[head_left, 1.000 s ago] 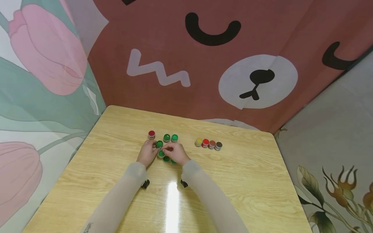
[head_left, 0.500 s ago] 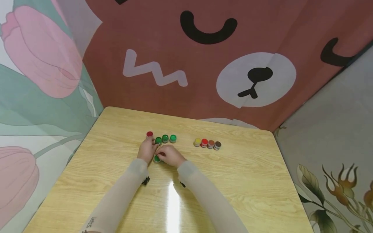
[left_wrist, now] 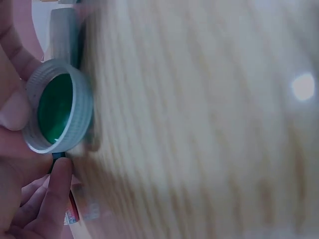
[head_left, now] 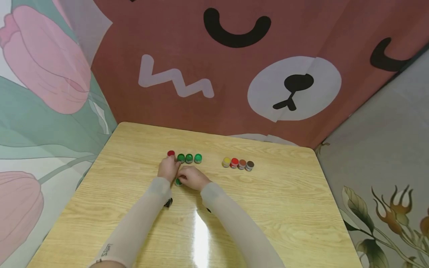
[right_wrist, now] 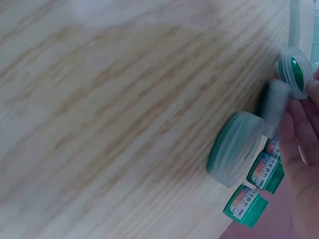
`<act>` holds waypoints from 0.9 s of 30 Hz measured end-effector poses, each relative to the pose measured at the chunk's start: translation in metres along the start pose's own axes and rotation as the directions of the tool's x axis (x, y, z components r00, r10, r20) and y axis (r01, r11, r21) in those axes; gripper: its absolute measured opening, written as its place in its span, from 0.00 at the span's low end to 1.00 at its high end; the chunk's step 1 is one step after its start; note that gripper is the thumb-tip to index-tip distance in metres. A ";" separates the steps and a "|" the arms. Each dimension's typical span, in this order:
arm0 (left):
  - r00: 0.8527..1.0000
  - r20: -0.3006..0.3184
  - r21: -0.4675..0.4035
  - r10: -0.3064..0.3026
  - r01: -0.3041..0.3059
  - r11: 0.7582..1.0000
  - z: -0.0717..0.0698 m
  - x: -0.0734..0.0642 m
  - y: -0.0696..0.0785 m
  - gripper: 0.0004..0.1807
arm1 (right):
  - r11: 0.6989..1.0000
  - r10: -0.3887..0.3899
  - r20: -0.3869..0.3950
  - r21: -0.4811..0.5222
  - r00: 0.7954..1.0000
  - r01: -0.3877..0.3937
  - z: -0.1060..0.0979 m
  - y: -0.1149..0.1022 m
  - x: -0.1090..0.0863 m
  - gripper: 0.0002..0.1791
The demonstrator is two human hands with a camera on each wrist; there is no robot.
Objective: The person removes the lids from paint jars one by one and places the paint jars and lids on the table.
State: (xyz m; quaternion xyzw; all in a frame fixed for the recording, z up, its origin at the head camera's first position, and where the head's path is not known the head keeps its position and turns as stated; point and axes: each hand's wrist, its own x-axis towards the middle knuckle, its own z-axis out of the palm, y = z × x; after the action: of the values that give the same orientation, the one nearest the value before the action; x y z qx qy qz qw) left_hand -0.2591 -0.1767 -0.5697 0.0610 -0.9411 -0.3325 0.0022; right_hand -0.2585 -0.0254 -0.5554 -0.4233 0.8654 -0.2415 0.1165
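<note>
My left hand point(head_left: 168, 168) has its fingertips at a small red-topped paint jar point(head_left: 171, 153), covering its lower part. Right beside those fingers stands a dark green paint jar point(head_left: 181, 158), in a row with two more green paint jars point(head_left: 193, 158). My right hand point(head_left: 193, 178) is low over the table, pinching a ribbed clear lid point(head_left: 178, 182) smeared green inside. In the left wrist view this lid point(left_wrist: 56, 107) stands on edge between fingertips. Two more ribbed lids point(right_wrist: 235, 149) show in the right wrist view, one of them blurred; in the head view my right hand hides them.
To the right, a separate row holds yellow point(head_left: 226, 162), red point(head_left: 234, 163), brown point(head_left: 242, 164) and dark brown point(head_left: 249, 165) paint jars. The wooden table point(head_left: 285, 208) meets a bear-patterned curtain point(head_left: 167, 111) at its back edge.
The dark green jar has slid back into line with the two other green jars. My left hand has shifted from it to the red jar. My right hand has moved left and nearer with the lid.
</note>
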 end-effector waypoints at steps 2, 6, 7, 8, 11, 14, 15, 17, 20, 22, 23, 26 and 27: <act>1.000 0.010 0.014 -0.005 0.005 1.000 -0.001 0.001 0.002 0.13 | 1.000 0.005 0.004 -0.009 1.000 -0.005 0.000 0.000 0.000 0.09; 1.000 0.019 0.037 -0.008 0.008 0.999 -0.003 0.004 0.004 0.16 | 0.999 0.003 0.017 -0.042 1.000 -0.002 0.001 -0.001 0.001 0.09; 1.000 0.017 0.040 -0.009 0.009 0.999 -0.003 0.004 0.004 0.16 | 0.999 0.001 0.019 -0.054 1.000 0.000 0.001 -0.001 0.001 0.09; 1.000 0.014 0.041 -0.010 0.010 0.999 -0.003 0.005 0.004 0.16 | 0.998 -0.004 0.021 -0.065 1.000 0.006 0.001 -0.002 0.001 0.09; 1.000 0.013 0.043 -0.016 0.015 0.999 -0.003 0.006 0.004 0.15 | 0.996 -0.016 0.018 -0.093 1.000 0.017 0.002 -0.002 0.000 0.09; 1.000 0.018 0.037 -0.019 0.018 0.999 -0.003 0.006 0.004 0.14 | 0.993 -0.021 0.017 -0.120 1.000 0.023 0.002 -0.003 0.000 0.09; 1.000 0.021 0.035 -0.018 0.018 0.999 -0.003 0.007 0.003 0.13 | 0.991 -0.022 0.015 -0.131 1.000 0.024 0.003 -0.004 0.000 0.09; 1.000 0.025 0.028 -0.017 0.016 0.999 -0.002 0.007 0.002 0.12 | 0.987 -0.023 0.015 -0.157 1.000 0.025 0.003 -0.004 0.000 0.09; 1.000 0.029 0.019 -0.010 0.009 1.000 -0.002 0.005 0.000 0.09 | 0.982 -0.020 0.013 -0.186 1.000 0.022 0.005 -0.005 0.000 0.09; 1.000 0.027 0.015 0.001 -0.001 1.000 -0.002 0.004 -0.001 0.08 | 0.979 -0.019 0.012 -0.201 1.000 0.021 0.005 -0.005 0.000 0.09; 1.000 0.025 0.013 0.006 -0.007 1.000 -0.001 0.004 -0.002 0.08 | 0.979 -0.020 0.010 -0.205 1.000 0.021 0.006 -0.004 0.000 0.09; 1.000 0.014 0.002 0.027 -0.027 1.000 0.000 0.003 -0.005 0.08 | 0.978 -0.018 0.002 -0.206 1.000 0.018 0.007 -0.004 0.000 0.09; 0.999 0.011 -0.001 0.035 -0.035 0.999 0.001 0.002 -0.005 0.08 | 0.979 -0.015 0.000 -0.204 1.000 0.015 0.007 -0.004 0.000 0.09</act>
State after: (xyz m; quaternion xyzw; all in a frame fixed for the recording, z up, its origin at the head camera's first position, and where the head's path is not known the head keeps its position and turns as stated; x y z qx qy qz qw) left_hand -0.2610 -0.1805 -0.5739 0.0427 -0.9419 -0.3332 0.0030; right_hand -0.2528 -0.0295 -0.5594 -0.4393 0.8825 -0.1526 0.0699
